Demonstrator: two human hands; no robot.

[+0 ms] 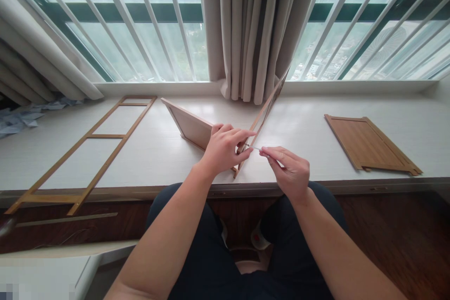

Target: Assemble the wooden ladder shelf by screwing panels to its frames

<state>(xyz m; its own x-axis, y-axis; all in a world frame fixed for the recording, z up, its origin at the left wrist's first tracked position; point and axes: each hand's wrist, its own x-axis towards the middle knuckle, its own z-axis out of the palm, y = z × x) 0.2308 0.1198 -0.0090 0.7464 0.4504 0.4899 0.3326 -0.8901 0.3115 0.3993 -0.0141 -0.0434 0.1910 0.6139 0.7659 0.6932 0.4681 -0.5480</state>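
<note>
My right hand pinches a thin silvery hex key between thumb and fingers. Its tip points left, at the wooden frame standing on edge in front of me. My left hand is closed around the frame's lower part, thumb and index finger on either side of the key's tip. Behind that hand, a light wooden panel stands tilted on the sill and meets the frame near its bottom corner. The left fingers hide the joint and whatever the key's tip touches.
A ladder-like wooden frame lies to the left, its near end overhanging the white sill. A slatted brown wooden panel lies at the right. A grey curtain hangs behind the upright frame. A wooden strip is at lower left.
</note>
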